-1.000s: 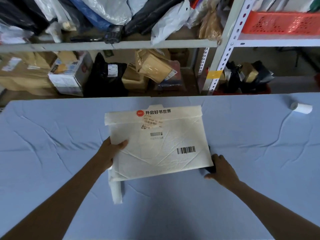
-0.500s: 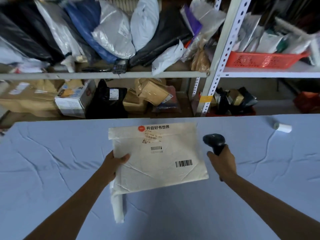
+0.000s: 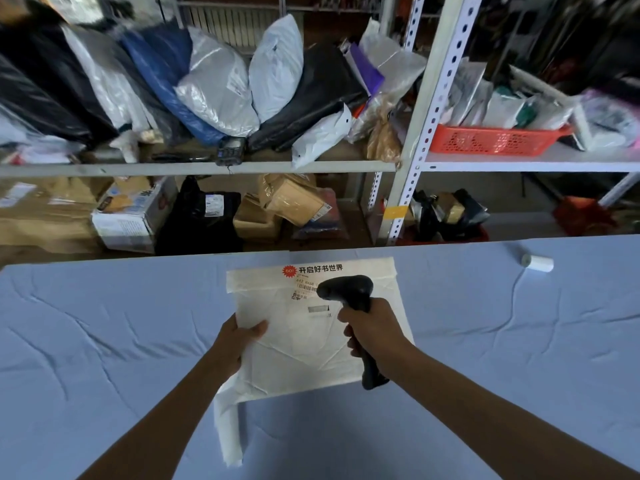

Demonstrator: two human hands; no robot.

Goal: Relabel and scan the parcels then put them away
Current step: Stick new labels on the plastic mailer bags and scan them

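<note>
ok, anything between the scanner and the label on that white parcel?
Nothing visible. The right hand holds the scanner with its head over the label near the top of the white parcel. The left hand grips the left edge, apart from the label. The scanner head hides part of the label from the camera.

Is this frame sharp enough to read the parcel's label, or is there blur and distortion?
Head view: white parcel and scanner fairly sharp, small label print unreadable; far-left shelf goods smeared; wide-angle lens tilts the shelf upright; dim light, no glare.
</note>
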